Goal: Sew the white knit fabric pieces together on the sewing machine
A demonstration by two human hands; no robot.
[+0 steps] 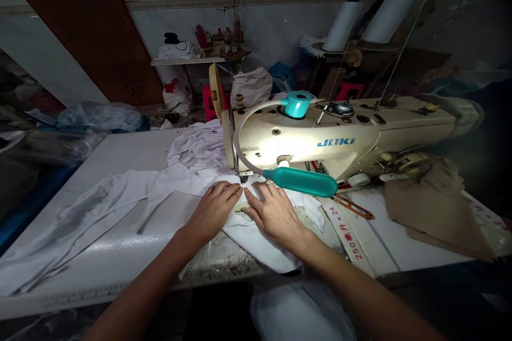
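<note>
My left hand [214, 210] lies flat on white fabric [260, 248], its fingers stretched toward the presser foot [244, 178] of a cream sewing machine [296, 138]. Just right of it, my right hand [273, 212] presses down on the same cloth, fingers spread. Both sets of fingertips come close to the foot, and the needle is too small to make out. A gathered heap of the fabric sits behind the foot, and a long piece trails left across the table. A teal lamp [304, 182] on a bent neck hangs over the right fingers.
Right of the machine bed lies folded brown cloth [436, 218], near orange scissors-like handles [354, 206]. The pale worktable [120, 256] has its front edge before me. Large thread cones [341, 26] stand behind the machine. Clear plastic bags [100, 116] lie at the far left.
</note>
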